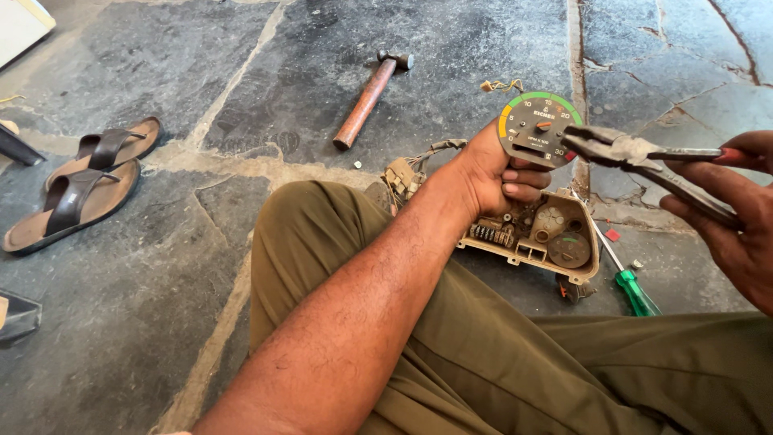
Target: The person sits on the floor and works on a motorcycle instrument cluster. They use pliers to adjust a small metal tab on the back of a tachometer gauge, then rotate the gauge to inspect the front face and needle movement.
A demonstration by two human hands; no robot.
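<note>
Gripping the round gauge [538, 129] right of centre, the left hand [491, 173] should hold firm while the right hand [737, 217], closed around the pliers [644, 157], nips its edge squarely.

— Where is your gauge [536, 129]?
— Above the housing [555, 238] on your knee, in your left hand [491, 173]; pliers [636, 153] touch it from your right hand [737, 217].
— And the floor [161, 322]?
— Hammer [369, 98] lies beyond; sandals [84, 185] far left; screwdriver [632, 286] just right of the housing.
</note>
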